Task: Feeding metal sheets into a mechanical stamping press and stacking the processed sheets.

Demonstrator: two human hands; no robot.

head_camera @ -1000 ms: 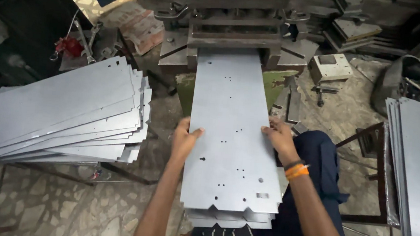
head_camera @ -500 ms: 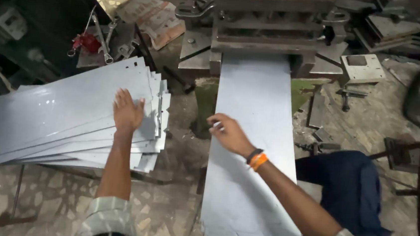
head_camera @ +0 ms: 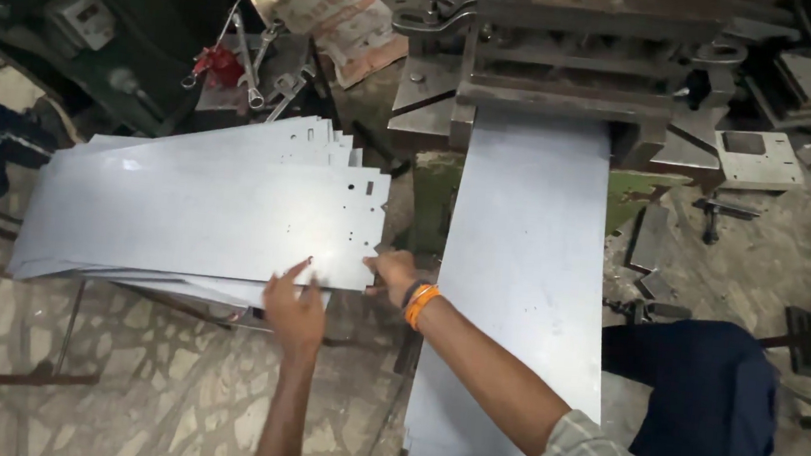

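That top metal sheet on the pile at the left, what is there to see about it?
The top sheet is a thin, flat rectangle of dull grey metal with a faint shine. Small punched holes and notches sit near its right end. It lies flat on the pile of like sheets, whose edges fan out beyond it. The left hand rests on its near edge, and the right hand grips its near right corner. The plain sheet under the press lies apart from it.

Both arms reach forward, left hand (head_camera: pixel 294 308) spread flat, palm down, right hand (head_camera: pixel 394 273) pinching beside it, wrist crossing left.
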